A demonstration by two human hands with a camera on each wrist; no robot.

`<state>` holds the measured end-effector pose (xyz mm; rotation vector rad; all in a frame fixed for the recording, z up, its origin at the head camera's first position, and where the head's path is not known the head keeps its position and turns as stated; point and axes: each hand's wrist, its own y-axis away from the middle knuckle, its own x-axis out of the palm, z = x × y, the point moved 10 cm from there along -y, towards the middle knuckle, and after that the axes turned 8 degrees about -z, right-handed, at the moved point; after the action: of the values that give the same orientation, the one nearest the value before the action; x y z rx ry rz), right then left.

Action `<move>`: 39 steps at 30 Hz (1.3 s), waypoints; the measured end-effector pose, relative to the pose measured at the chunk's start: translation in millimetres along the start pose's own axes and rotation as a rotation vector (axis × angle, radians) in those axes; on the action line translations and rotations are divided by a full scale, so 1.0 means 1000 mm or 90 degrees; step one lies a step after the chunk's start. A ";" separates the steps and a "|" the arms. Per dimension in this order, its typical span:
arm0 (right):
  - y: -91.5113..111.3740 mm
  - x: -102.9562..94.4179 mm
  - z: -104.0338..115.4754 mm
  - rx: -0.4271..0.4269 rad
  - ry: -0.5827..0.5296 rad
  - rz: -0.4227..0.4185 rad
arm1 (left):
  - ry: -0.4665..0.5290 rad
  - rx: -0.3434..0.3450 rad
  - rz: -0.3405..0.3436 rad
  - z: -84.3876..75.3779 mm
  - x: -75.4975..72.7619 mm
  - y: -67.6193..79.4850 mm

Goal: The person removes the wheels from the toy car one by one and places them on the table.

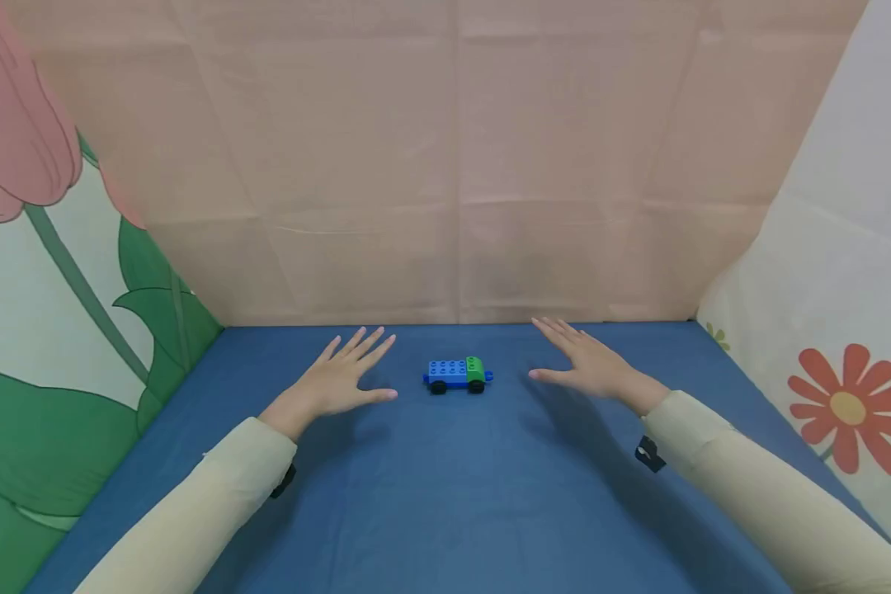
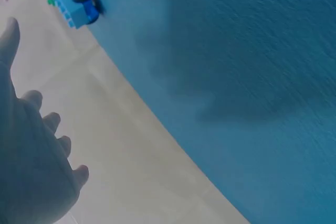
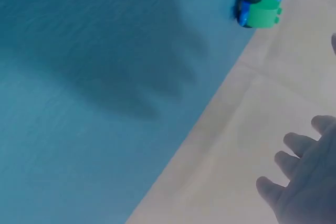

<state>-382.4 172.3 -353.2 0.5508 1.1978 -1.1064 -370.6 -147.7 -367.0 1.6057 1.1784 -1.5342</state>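
Note:
A small toy truck made of building blocks stands on the blue table, with a blue studded body, a green block at its right end and black wheels. To its left my left hand hovers above the cloth, fingers spread and thumb toward the truck. My right hand is held over the table on the other side, fingers extended. Neither hand touches the truck. Both wrist views show the truck too, its blue body in the left one and its green block in the right one.
Blue cloth covers the table. A beige cloth wall rises behind it. On the left hangs a curtain with a tulip print; on the right, a white one with a red flower.

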 end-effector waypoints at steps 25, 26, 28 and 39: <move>-0.046 0.032 0.012 0.104 -0.212 0.026 | 0.250 -0.089 0.033 -0.015 0.022 -0.044; -0.048 0.033 0.013 0.102 -0.221 0.024 | 0.260 -0.089 0.033 -0.016 0.023 -0.046; -0.053 0.036 0.014 0.100 -0.238 0.021 | 0.277 -0.088 0.030 -0.018 0.025 -0.049; -0.066 0.062 0.022 0.110 -0.292 0.043 | 0.312 -0.089 0.022 -0.025 0.042 -0.063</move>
<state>-433.3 104.2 -390.1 0.4329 0.6864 -1.2053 -419.7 -91.2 -395.9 1.9541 1.4652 -1.0330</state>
